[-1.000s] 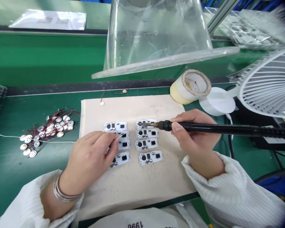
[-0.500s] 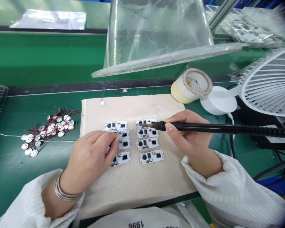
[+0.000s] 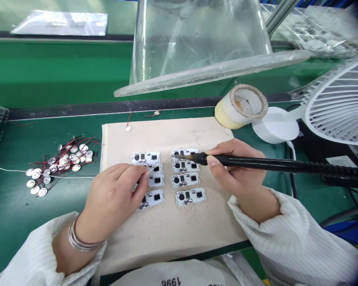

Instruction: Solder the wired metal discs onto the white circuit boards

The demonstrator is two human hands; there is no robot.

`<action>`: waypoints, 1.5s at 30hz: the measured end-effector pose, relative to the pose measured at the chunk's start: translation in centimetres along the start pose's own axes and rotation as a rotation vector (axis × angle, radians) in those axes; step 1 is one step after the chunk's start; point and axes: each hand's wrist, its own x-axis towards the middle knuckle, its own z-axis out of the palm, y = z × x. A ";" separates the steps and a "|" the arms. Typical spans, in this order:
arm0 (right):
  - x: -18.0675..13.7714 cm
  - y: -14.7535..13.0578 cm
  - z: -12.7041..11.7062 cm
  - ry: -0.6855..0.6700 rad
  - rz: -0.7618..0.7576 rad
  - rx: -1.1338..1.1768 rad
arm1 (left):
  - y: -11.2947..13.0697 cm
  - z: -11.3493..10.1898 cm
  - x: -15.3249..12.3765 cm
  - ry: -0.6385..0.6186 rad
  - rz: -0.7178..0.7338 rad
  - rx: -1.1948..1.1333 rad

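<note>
In my right hand [image 3: 238, 167] is a black soldering iron [image 3: 262, 162], gripped near its front. Its metal tip lies over the upper boards of the right column, by the top circuit board [image 3: 193, 152]; whether it touches cannot be made out. My left hand [image 3: 119, 198] is closed in a pinch on thin solder wire [image 3: 152, 169], whose end points right over the left column of boards. The wire trails leftward from behind the hand. Several white circuit boards [image 3: 191, 196] lie in two columns on a beige sheet [image 3: 167, 238]. My left hand partly covers the left column.
Left of the sheet lies a pile of small metal discs with red wires [image 3: 64, 161]. One loose disc [image 3: 128, 128] rests on the sheet's far edge. Tape rolls [image 3: 240, 106], a white fan [image 3: 340, 103] and a clear plastic shield [image 3: 203, 43] stand beyond.
Both hands stay almost where they were, still holding the iron and the wire. A faint wisp now shows near the iron's tip. The view has shifted very slightly.
</note>
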 end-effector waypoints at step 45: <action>-0.3 0.1 0.1 0.033 -0.021 -0.028 | 0.1 0.3 0.2 0.017 0.020 0.017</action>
